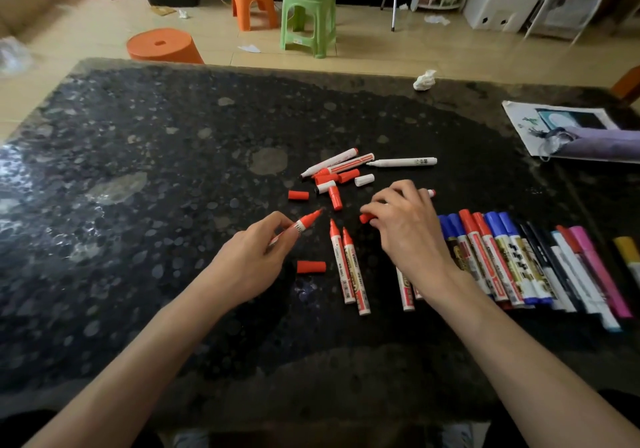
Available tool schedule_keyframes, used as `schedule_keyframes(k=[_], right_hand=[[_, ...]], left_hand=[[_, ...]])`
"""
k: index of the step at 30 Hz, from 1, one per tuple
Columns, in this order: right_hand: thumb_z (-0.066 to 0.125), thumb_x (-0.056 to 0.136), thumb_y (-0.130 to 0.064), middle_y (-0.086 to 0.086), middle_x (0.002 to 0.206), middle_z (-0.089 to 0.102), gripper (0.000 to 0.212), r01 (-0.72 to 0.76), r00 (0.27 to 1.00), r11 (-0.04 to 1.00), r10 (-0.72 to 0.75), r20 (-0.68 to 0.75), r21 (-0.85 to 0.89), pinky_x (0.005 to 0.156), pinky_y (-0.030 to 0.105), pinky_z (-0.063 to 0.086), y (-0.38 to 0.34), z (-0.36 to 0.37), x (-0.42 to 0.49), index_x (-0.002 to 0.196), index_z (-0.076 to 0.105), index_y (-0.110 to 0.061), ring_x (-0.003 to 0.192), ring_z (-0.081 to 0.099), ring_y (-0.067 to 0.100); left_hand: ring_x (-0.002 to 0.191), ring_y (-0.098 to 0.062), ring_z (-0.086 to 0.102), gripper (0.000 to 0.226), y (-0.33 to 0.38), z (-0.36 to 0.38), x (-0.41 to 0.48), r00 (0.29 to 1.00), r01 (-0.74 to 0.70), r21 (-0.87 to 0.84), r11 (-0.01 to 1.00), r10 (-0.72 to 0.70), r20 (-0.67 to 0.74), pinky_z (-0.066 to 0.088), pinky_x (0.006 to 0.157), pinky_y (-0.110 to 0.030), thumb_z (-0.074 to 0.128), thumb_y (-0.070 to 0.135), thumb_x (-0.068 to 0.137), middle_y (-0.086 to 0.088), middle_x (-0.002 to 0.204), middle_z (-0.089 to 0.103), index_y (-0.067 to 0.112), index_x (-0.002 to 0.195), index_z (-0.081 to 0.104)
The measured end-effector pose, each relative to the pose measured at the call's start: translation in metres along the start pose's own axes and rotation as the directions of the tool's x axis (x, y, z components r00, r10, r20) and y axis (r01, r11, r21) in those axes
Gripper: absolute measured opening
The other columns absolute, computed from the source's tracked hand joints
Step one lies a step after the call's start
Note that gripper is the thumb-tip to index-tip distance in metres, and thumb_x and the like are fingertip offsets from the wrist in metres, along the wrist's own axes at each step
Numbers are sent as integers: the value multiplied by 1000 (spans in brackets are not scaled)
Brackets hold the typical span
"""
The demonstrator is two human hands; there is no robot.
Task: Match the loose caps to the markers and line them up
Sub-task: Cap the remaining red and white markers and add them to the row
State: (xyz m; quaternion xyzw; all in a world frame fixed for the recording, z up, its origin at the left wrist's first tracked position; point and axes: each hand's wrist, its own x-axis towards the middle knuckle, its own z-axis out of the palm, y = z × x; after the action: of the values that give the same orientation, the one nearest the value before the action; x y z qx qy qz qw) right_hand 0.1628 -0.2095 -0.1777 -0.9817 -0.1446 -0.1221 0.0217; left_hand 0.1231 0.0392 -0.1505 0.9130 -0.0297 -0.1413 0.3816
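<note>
Marker work stands part done. At centre frame my left hand (256, 257) is pinched on an uncapped red marker (304, 224), gripped on the barrel just behind the collar, tip pointing toward the upper right. My right hand (405, 226) is curled, fingertips closed on a red cap (366, 218) at the table surface; a white-barrelled pen (430, 192) pokes out behind the knuckles, and I cannot tell whether that hand holds it.

Two more uncapped red markers (348, 267) lie side by side just below centre, with a loose red cap (311, 266) to their left and another (298, 195) above it. A mixed heap of pens and caps (337, 174) sits above centre. The finished row of capped markers (512, 260) runs along the right of the frame on the dark stone table (138, 188).

Assessment: markers and caps are light, rigid, smooth plastic, liable to roll on the polished top. Best hold is mid-barrel, cap by its sides, pressed straight on, fingers kept off the inked tip.
</note>
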Motion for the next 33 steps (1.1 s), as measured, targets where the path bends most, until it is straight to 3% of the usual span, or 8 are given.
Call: schedule_keyframes(k=[4,7,9,11,14,18,26,33], right_hand=[[76,91,-20,-4,110,68,22,132,991,983,-134,5,130,90,37,46,-7,1,-1,112,78,-26,112,53,18],[72,95,-24,-9,105,62,17,-65,993,884,102,-56,463,89,25,47,-9,-11,-1,112,75,-27,103,55,8],[71,97,-29,-11,100,70,14,-210,956,703,294,-10,679,84,17,51,-11,-26,-1,111,72,-26,97,64,3],[73,96,-27,-9,93,77,12,-283,907,431,411,93,857,79,18,55,-16,-45,-3,106,72,-21,91,72,3],[75,94,-21,-8,93,80,11,-352,892,227,376,252,908,75,20,55,-20,-63,-15,104,72,-18,85,77,10],[76,93,-18,-10,92,80,11,-364,918,268,264,295,892,78,19,57,-22,-67,-28,103,72,-19,85,77,9],[74,95,-17,-13,98,79,19,-312,950,382,121,288,870,82,8,52,-25,-64,-30,113,73,-21,92,75,1],[74,94,-18,-8,101,80,20,-268,960,375,25,279,887,90,22,58,-32,-60,-33,114,76,-19,95,76,7]], left_hand=[[56,-8,49,22,0,-2,-1,1000,-3,3,1000,3,-15,35,55,-28,44,47,106,6,67,54,31,109,58],[53,-7,48,19,0,-3,-2,1000,-24,-3,1000,24,-19,36,54,-27,45,47,105,6,64,54,33,106,58],[52,-6,49,17,0,-3,-2,999,-44,-7,999,44,-16,38,55,-27,46,47,105,7,64,55,36,104,59],[56,-5,54,15,0,-4,-2,998,-65,-10,998,65,-7,45,58,-28,48,49,104,7,68,61,40,104,60],[76,-10,67,16,-2,-4,-2,995,-96,-14,995,96,-10,58,76,-39,51,49,103,6,84,71,41,107,64],[84,-12,69,15,-2,-4,-3,993,-120,-28,992,120,-11,58,84,-44,53,49,102,5,89,73,43,107,66],[73,-15,64,10,1,-4,-4,985,-172,-29,985,172,3,56,76,-44,58,42,102,2,81,69,43,105,67],[83,-6,67,16,6,0,-5,965,-262,-13,965,261,-8,54,74,-35,57,48,99,17,89,73,45,108,70]])
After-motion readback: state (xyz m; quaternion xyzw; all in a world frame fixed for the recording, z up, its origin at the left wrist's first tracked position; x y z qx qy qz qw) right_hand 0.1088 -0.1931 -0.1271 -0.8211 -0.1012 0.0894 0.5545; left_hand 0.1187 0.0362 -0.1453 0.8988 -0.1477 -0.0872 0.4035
